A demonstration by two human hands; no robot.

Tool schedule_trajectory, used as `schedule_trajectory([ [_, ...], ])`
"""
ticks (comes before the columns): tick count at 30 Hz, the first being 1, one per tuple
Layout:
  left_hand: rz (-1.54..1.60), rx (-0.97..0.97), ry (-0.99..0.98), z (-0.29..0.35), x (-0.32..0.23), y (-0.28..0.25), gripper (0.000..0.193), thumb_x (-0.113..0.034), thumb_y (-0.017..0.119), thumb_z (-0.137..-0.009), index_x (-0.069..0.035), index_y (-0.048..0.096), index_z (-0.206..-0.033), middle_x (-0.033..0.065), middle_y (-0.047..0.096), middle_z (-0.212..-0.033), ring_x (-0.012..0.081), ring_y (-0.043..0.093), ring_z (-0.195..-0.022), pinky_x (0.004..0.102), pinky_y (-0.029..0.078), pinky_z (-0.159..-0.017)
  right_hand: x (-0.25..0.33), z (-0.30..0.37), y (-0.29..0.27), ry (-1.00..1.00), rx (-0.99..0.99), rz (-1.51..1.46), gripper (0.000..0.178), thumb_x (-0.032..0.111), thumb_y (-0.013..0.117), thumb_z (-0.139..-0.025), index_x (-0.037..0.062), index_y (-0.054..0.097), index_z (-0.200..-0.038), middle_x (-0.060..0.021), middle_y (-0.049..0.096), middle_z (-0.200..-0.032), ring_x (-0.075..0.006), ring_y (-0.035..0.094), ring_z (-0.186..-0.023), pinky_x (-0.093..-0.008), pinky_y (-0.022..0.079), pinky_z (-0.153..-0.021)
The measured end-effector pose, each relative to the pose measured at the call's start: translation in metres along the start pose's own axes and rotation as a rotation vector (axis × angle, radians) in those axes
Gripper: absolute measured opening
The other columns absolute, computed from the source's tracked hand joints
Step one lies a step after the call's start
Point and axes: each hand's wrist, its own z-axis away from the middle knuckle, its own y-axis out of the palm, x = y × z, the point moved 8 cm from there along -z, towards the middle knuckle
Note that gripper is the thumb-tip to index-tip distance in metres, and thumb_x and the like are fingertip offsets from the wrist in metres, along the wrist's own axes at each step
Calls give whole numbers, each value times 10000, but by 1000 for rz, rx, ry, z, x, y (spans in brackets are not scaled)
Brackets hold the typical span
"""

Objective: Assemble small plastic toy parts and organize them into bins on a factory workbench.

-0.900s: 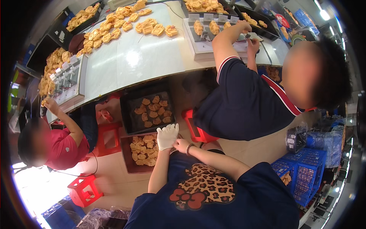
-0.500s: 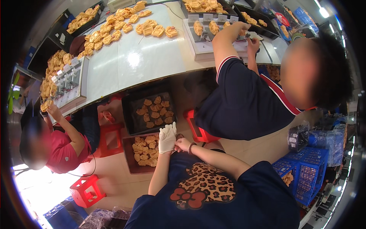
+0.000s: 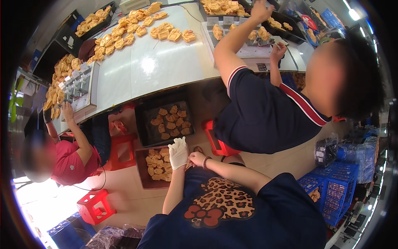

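My left hand [image 3: 178, 152] wears a white glove [image 3: 178, 157] and is held up in front of my lap, fingers apart and holding nothing. My bare right hand [image 3: 196, 159], with a beaded bracelet [image 3: 205, 162] on its wrist, is closed at the glove's cuff edge. Its fingertips seem to pinch the cuff, though they are small and partly hidden. Just left of the glove, a reddish-brown bin [image 3: 143, 172] on the floor holds a pile of tan moulded pieces. Beyond it stands a black tray [image 3: 143, 124] with more such pieces spread out.
A white worktable [image 3: 145, 76] carries heaps of tan pieces [image 3: 114, 39] and two fixtures. One co-worker [image 3: 265, 112] sits to the right, another [image 3: 76, 159] to the left. Red stools [image 3: 95, 207] and blue crates [image 3: 338, 193] stand around on the floor.
My gloved hand has shifted slightly down and left, with the right hand still at its cuff. The right co-worker's arm has reached farther across the table; the left co-worker's hand has moved to the fixture.
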Motion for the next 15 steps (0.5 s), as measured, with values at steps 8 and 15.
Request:
schedule_trajectory([
  [8,84,-84,168,3,-14,-23,522,-228,437,-904,-174,409,-1423,19,516,-1308,174,510,-1101,362,369,-965,0,13,-15,137,-69,-226,276,308,496,-939,64,609,-1000,-59,659,-760,-143,615,-570,-253,444,-458],
  [15,143,-202,223,-1,-21,-71,488,-213,466,-866,-162,491,-1350,5,546,-1110,166,529,-958,344,387,-880,5,25,-34,41,-238,-170,228,210,558,-924,18,649,-841,-72,676,-732,-119,598,-518,-267,491,-480],
])
